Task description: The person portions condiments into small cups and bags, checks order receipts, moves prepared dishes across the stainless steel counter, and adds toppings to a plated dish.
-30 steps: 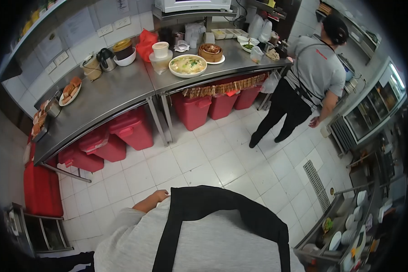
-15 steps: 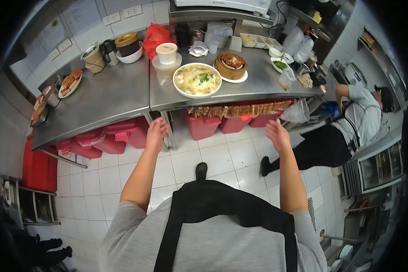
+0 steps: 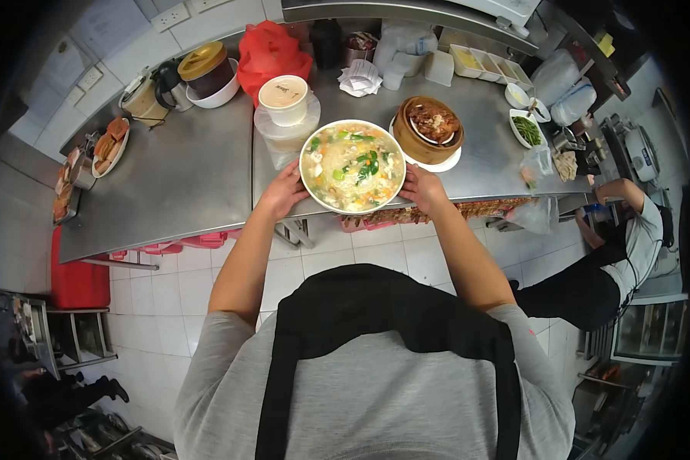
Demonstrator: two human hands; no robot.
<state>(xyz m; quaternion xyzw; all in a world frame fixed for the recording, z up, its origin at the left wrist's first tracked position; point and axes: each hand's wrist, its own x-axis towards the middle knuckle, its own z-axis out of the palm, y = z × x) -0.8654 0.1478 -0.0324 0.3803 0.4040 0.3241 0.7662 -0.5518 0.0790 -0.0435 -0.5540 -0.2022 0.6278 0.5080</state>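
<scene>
A large white bowl [image 3: 353, 167] full of pale soup with greens, carrot bits and egg-like shreds sits at the front edge of the steel counter. My left hand [image 3: 284, 192] holds its left side, fingers partly hidden by the rim. On the right side my right hand [image 3: 423, 188] grips the bowl likewise, its fingertips against the wall. Whether the bowl is lifted off the steel I cannot tell. Just right of it stands a bamboo steamer [image 3: 429, 130] with brown food inside, on a white plate [image 3: 451, 162]. A lidded paper tub [image 3: 284, 100] rests on stacked plastic containers [image 3: 284, 130] behind my left hand.
The steel counter [image 3: 184, 169] carries a red plastic bag [image 3: 272, 57], a plate of buns [image 3: 111, 146], a divided tray [image 3: 489, 65] and a dish of green vegetables [image 3: 526, 129]. Skewers [image 3: 483, 208] lie below its edge. A co-worker [image 3: 621, 253] bends at the right.
Both my hands have moved forward from the open air before the counter and taken hold of the bowl's sides. My body is closer to the counter. The co-worker remains bent over at the right.
</scene>
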